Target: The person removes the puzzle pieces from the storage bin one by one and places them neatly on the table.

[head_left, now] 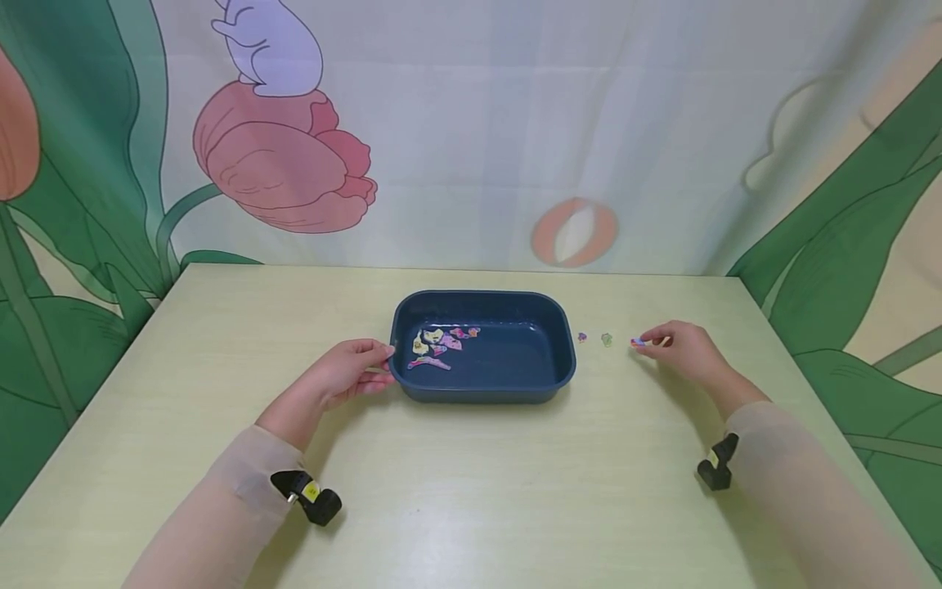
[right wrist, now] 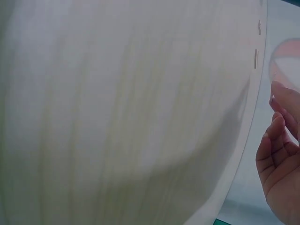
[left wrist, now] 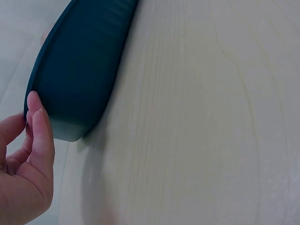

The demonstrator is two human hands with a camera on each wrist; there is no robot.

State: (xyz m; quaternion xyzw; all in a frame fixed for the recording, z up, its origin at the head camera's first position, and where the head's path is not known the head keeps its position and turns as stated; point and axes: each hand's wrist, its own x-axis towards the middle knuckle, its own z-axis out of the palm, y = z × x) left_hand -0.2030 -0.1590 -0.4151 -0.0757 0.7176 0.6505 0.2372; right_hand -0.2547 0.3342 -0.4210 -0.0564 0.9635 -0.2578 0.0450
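A dark blue rectangular tray (head_left: 482,393) stands on the table, with several colourful flat cut-out pieces, perhaps stickers (head_left: 450,342), lying in its left part. At the tray's left end my left hand (head_left: 352,372) pinches the rim between thumb and fingers; the left wrist view shows the fingers (left wrist: 42,145) against the outer wall. Off to the right, my right hand (head_left: 684,348) pinches a small colourful piece (head_left: 638,342) between thumb and fingertips, just above the table. Two more small pieces lie between tray and right hand: a purplish one (head_left: 582,337) and a greenish one (head_left: 607,339).
The pale wooden table (head_left: 471,491) reaches back to a printed curtain (head_left: 456,147) with plants and a pink flower. Black wrist cameras (head_left: 312,497) sit on both sleeved forearms, close over the tabletop.
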